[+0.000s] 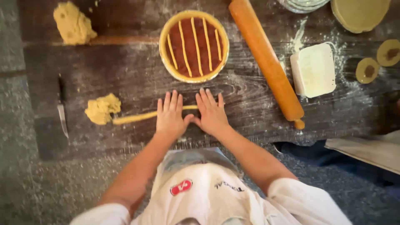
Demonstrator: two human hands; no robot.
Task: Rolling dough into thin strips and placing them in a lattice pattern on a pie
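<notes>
My left hand (170,116) and my right hand (211,112) lie flat side by side, fingers spread, palms pressing on a thin rope of yellow dough (135,118) on the dark floured wooden board (104,71). The rope runs left from under my hands to a rough lump of dough (101,109). Just beyond my fingertips sits a round tart (193,46) with red jam filling and several parallel dough strips laid across it.
A wooden rolling pin (266,62) lies diagonally to the right of the tart. A white rectangular block (313,69) and two small filled pastry rounds (367,70) lie further right. A knife (62,107) rests at the left; another dough lump (73,23) sits top left.
</notes>
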